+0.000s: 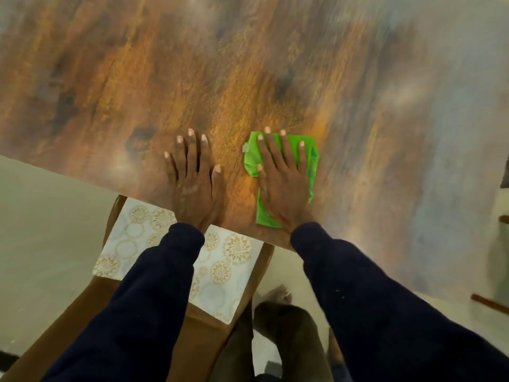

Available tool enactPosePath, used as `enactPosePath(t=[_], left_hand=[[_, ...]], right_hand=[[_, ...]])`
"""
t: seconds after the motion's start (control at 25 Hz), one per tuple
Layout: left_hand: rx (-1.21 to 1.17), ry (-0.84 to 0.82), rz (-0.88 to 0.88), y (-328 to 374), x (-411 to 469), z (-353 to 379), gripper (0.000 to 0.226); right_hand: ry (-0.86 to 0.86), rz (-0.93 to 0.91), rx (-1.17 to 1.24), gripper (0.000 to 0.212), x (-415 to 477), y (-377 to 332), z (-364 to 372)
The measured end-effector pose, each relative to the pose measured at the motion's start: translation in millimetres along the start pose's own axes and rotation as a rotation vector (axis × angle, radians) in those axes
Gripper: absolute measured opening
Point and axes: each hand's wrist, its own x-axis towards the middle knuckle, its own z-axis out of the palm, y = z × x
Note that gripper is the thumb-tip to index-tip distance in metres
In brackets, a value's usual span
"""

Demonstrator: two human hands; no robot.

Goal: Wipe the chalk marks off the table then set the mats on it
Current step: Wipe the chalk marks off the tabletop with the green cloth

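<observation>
Pressing a crumpled green cloth [311,164] straight-fingered, the right hand [283,186] lies nearer the pale chalky haze [413,89] to its right; the left hand [192,186] rests flat, holding nothing, on the brown wooden table [137,64]

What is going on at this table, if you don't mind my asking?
A person appears to be wiping the wooden table with a green cloth. The right hand presses flat on the cloth close to the table's near edge, fingers straight, while the left hand rests flat on the bare wood beside it. A patterned mat lies on the brown chair below that edge, not yet on the table. The picture is blurred, so I cannot tell whether chalk marks remain.
</observation>
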Motion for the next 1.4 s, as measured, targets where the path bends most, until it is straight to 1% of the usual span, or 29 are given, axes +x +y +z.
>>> enactPosePath(t=[0.12, 0.24, 0.32, 0.4, 0.52, 0.6, 0.64, 0.72, 0.8, 0.88, 0.96, 1.08, 1.16, 1.2, 1.28, 1.4], left_hand=[[-0.011, -0.02, 0.138, 33.8, 0.5, 10.6, 0.059], [-0.037, -0.052, 0.186, 35.4, -0.7, 11.8, 0.06], [-0.032, -0.071, 0.215, 36.1, -0.6, 9.2, 0.062], [0.013, -0.078, 0.242, 36.6, -0.2, 8.9, 0.063], [0.019, -0.072, 0.267, 42.7, -1.6, 8.9, 0.063], [-0.014, -0.077, 0.297, 57.8, -9.1, 14.2, 0.062], [-0.024, -0.068, 0.311, 69.4, -13.5, 18.6, 0.061], [-0.048, -0.043, 0.285, 96.4, -21.8, 28.2, 0.059], [-0.049, -0.039, 0.259, 113.1, -26.5, 33.2, 0.058], [-0.024, -0.074, 0.311, 117.3, -33.9, 32.3, 0.059], [0.012, -0.101, 0.373, 119.3, -37.4, 30.0, 0.06], [0.042, -0.116, 0.385, 120.1, -36.3, 29.4, 0.061], [0.059, -0.119, 0.395, 118.9, -34.5, 30.5, 0.061], [0.054, -0.123, 0.394, 118.6, -34.6, 29.9, 0.061], [0.031, -0.127, 0.392, 120.2, -36.2, 29.5, 0.061], [0.002, -0.137, 0.398, 122.8, -37.0, 28.5, 0.06]], right_hand=[[-0.084, -0.058, 0.024, 0.06, -60.0, 15.2, -6.3], [-0.105, -0.005, 0.029, 0.061, -112.4, 64.7, -24.2], [-0.077, 0.054, 0.017, 0.06, -114.0, 104.2, -32.4], [-0.016, 0.146, -0.011, 0.059, -85.8, 129.1, -35.9], [0.058, 0.238, -0.031, 0.058, -32.4, 120.6, -29.1], [0.055, 0.201, -0.028, 0.058, -23.1, 99.8, -20.9], [0.044, 0.153, -0.023, 0.059, -30.0, 91.4, -18.1], [-0.007, 0.063, -0.003, 0.06, -65.1, 86.9, -18.6], [-0.047, 0.069, 0.014, 0.061, -113.3, 99.4, -24.4], [-0.037, 0.135, 0.01, 0.06, -155.4, 127.8, -33.9], [-0.009, 0.222, -0.014, 0.059, -167.6, 167.6, -45.9], [0.071, 0.393, -0.026, 0.058, -124.4, 204.4, -52.3], [0.093, 0.462, -0.05, 0.058, -89.2, 197.7, -49.5], [0.087, 0.445, -0.049, 0.059, -81.3, 187.5, -46.0], [0.058, 0.353, -0.024, 0.059, -90.2, 159.0, -36.8], [-0.03, 0.2, 0.035, 0.06, -143.6, 130.9, -32.4]])
